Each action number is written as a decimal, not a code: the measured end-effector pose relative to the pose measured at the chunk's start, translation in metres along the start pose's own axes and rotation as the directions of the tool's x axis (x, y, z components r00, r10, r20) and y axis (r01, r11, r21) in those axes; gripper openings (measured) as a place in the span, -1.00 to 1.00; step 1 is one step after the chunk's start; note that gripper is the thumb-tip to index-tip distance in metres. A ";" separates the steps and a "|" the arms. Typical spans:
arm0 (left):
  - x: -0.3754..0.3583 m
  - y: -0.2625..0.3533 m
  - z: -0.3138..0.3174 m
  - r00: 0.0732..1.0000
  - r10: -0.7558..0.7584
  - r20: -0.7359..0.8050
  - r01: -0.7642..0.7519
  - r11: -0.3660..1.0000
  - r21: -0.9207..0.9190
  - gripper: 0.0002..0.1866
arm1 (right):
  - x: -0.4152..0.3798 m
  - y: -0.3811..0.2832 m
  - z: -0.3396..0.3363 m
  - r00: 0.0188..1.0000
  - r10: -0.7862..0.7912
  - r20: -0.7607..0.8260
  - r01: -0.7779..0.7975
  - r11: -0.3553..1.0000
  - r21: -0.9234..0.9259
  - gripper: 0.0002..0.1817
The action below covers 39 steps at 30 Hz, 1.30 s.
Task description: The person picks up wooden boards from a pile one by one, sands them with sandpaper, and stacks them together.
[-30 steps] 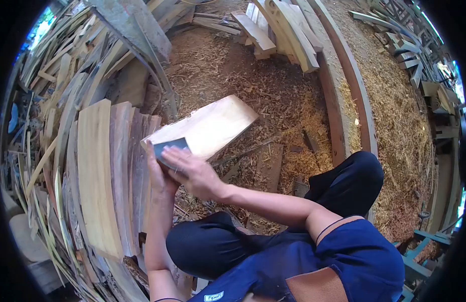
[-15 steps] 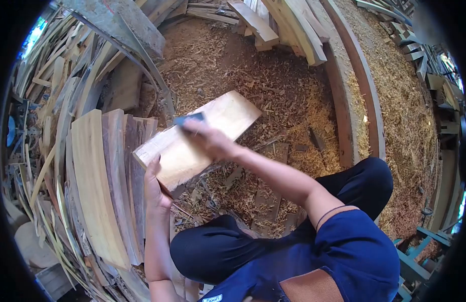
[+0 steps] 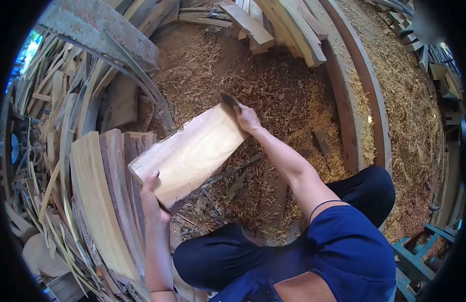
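Observation:
A pale wooden board (image 3: 192,151) lies tilted in front of me, its far end up to the right. My left hand (image 3: 153,200) grips its near left end, thumb on the top face and fingers underneath. At the far right end, my right hand (image 3: 247,118) is closed round a dark flat tool (image 3: 230,100) that stands out past the board's edge. What kind of tool it is I cannot make out.
Cut boards (image 3: 99,201) stand stacked at the left beside a heap of thin offcuts. More planks (image 3: 288,30) lie at the top. Long beams (image 3: 361,85) curve down the right side. Wood shavings (image 3: 202,65) cover the ground. Green metal parts (image 3: 414,261) show at lower right.
My right hand has moved with the dark tool from the middle of the board to its far right end. My left hand keeps its hold on the near end.

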<state>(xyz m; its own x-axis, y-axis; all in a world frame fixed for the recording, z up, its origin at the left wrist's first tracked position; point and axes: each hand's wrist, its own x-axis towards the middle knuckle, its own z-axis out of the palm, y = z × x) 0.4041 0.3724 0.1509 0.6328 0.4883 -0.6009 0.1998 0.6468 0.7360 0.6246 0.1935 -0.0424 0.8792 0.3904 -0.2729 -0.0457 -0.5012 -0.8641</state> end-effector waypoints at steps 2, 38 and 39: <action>0.001 0.006 0.007 0.999 -0.025 0.038 0.026 0.999 -0.020 -0.43 | -0.025 -0.012 0.008 0.964 -0.263 -0.030 0.264 0.951 0.158 -0.63; -0.097 0.034 0.058 0.761 0.478 0.440 -0.609 0.759 0.229 -0.50 | -0.052 -0.065 -0.008 0.921 0.334 -0.201 -0.136 0.758 0.638 -0.35; -0.099 0.042 0.055 0.811 0.441 0.384 -0.557 0.783 0.278 -0.49 | -0.053 -0.070 -0.005 0.971 0.201 -0.130 -0.030 0.642 0.766 -0.30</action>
<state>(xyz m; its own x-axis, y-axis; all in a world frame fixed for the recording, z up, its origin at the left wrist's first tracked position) 0.3907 0.3195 0.2586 0.8885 0.4568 -0.0429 0.0114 0.0714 0.9974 0.5840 0.2042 0.0350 0.9061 0.1785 -0.3835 -0.4192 0.2579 -0.8705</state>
